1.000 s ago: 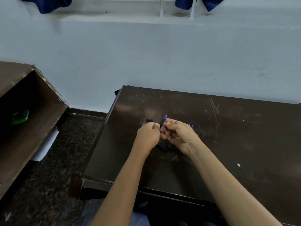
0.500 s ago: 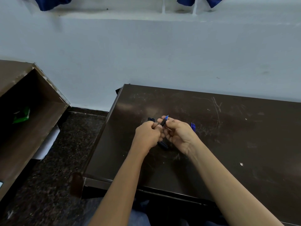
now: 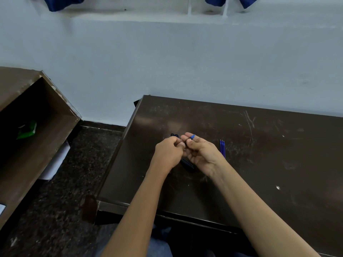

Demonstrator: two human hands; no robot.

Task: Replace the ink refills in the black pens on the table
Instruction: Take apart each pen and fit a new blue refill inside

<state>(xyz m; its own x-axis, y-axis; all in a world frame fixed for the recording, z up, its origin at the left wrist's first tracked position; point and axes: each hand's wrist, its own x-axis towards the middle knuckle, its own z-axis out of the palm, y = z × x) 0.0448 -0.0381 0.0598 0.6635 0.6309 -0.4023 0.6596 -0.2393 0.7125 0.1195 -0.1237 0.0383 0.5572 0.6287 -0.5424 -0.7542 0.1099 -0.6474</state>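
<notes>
Hands (image 3: 169, 153) (image 3: 201, 154) gripping black pen (image 3: 187, 164), blue refills (image 3: 222, 147) beside, no legible writing

Single view: head-worn wide-angle camera, above near edge of dark table (image 3: 259, 145), facing forward and down. Both forearms enter from bottom; left hand (image 3: 169, 153) and right hand (image 3: 202, 154) meet at frame centre, close to lens. Pale wall (image 3: 167, 62) fills far upper half. Brown cabinet (image 3: 27, 127) at left edge, speckled floor (image 3: 65, 201) at near left. No second view.

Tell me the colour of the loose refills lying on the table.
Blue refills, seen in the head view, right of the right hand.
</notes>
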